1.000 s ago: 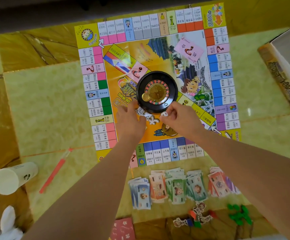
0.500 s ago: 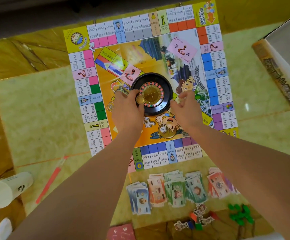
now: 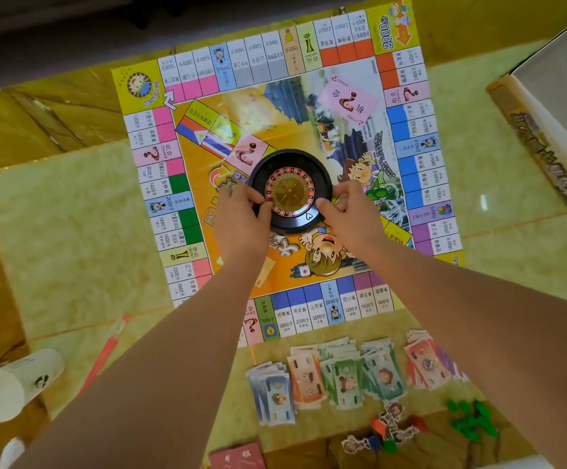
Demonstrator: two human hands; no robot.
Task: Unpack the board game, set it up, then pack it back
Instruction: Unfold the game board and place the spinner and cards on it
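You had the game mostly set out. The big square paper game board [image 3: 275, 62] lay flat under both your hands. The black round plastic spinning wheel with the gold middle [image 3: 290, 189] sat near the board's middle, right between your hands. Behind your wrists, close to you, lay the piles of coloured paper money [image 3: 343, 380], the little green plastic houses [image 3: 473, 422], the small cardboard people pieces [image 3: 394, 426] and a red stack of cards [image 3: 238, 456]. A small white dice [image 3: 304, 271] lay on the board between your arms. The open yellow cardboard game box [image 3: 543, 140] waited far off to the right of your right hand. I think the setting-up was nearly done, and all the packing back was left to do. Your left hand [image 3: 241, 218] had its fingers curled over the wheel's left edge, gripping it. Your right hand [image 3: 350, 214] had curled fingers on the right edge, holding it too. I could not tell if the wheel was lifted or resting on the board.
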